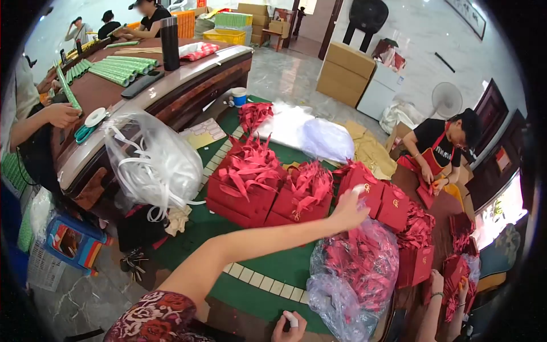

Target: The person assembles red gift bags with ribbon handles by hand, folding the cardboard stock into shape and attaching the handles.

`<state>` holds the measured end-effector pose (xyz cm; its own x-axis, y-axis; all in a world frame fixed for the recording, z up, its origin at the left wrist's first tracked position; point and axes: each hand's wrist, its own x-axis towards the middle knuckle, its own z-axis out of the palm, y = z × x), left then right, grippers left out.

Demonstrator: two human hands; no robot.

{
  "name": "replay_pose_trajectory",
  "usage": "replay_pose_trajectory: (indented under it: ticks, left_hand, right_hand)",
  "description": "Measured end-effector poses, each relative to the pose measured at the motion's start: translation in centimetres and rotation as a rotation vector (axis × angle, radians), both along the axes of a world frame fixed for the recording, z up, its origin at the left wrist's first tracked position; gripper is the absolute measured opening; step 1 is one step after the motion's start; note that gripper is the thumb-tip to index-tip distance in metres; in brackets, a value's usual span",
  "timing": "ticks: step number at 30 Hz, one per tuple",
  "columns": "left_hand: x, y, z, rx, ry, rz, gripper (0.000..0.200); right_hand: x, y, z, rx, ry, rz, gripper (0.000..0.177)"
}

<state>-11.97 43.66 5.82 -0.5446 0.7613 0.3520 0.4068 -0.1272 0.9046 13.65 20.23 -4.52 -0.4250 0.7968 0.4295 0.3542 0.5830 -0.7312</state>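
Note:
My left arm, in a patterned sleeve, stretches across the table. My left hand [348, 212] is over the front of the red gift bags [364, 188], its fingers apart and one fingertip wrapped in white. A clear plastic bag [325, 285] stuffed with red ribbon-handled bags lies just below it. At the bottom edge, my right hand [289, 327] is partly cut off, with a white wrap on one digit and fingers loosely bent and apart; nothing shows in it. More red bags with ribbon handles [245, 194] stand in rows on the green tabletop [256, 251].
A plastic bag of white ribbon [154, 165] sits at the left. Across the table, a person in a red apron [441, 145] handles a red bag. Another person's hands [450, 290] hold red bags at the lower right. Green rolls [122, 68] lie on the far desk.

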Motion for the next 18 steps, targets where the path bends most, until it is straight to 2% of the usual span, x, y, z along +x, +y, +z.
replay_pose_trajectory:
  ticks: [2, 4, 6, 7, 8, 9, 11, 12, 14, 16, 17, 18]
  left_hand:
    - [0.8, -5.5, -2.3, 0.227, 0.064, -0.158, 0.06]
    - [1.3, -13.3, -2.0, 0.174, -0.025, -0.299, 0.058]
    - [1.2, -18.4, -4.5, 0.144, 0.039, -0.204, 0.053]
    - [1.1, -20.7, -5.7, 0.066, 0.016, -0.163, 0.055]
    - [0.9, -22.5, -6.5, -0.013, -0.005, -0.122, 0.057]
    - [0.8, -23.8, -7.2, -0.004, -0.002, -0.146, 0.057]
    - [0.2, -25.3, -8.8, -0.185, 0.016, 0.071, 0.063]
    - [-0.4, -25.4, -10.0, -0.188, -0.009, 0.063, 0.07]
    - [-0.6, -25.5, -10.3, -0.192, -0.068, 0.088, 0.072]
    - [-1.0, -24.6, -11.7, -0.159, -0.021, 0.128, 0.073]
    - [-1.2, -24.1, -12.1, -0.134, 0.024, 0.187, 0.073]
    - [-1.2, -23.8, -12.4, -0.123, 0.03, 0.184, 0.073]
  right_hand:
    - [-0.1, 0.1, 0.0, 0.079, -0.026, 0.006, 0.02]
    - [-0.1, -0.1, 0.1, 0.087, -0.052, -0.003, 0.022]
    - [-0.1, -0.3, 0.2, 0.008, -0.07, -0.008, 0.02]
    - [-0.6, 0.2, -0.1, 0.113, -0.099, -0.032, 0.016]
    - [-0.6, 0.5, -1.3, -0.102, -0.05, -0.073, 0.014]
    - [-1.2, 0.8, -0.6, -0.129, -0.038, -0.063, 0.017]
    - [-3.5, 2.3, 0.5, -0.092, -0.004, -0.028, 0.025]
    - [-4.8, 3.5, 0.4, -0.027, 0.017, -0.004, 0.032]
    - [-8.2, 6.2, 2.0, -0.073, 0.022, 0.076, 0.048]
    - [-11.8, 9.7, 3.2, 0.029, -0.04, 0.083, 0.059]
    - [-13.5, 11.8, 2.9, 0.043, -0.036, 0.077, 0.059]
    - [-15.1, 14.1, 2.3, 0.027, -0.032, 0.083, 0.067]
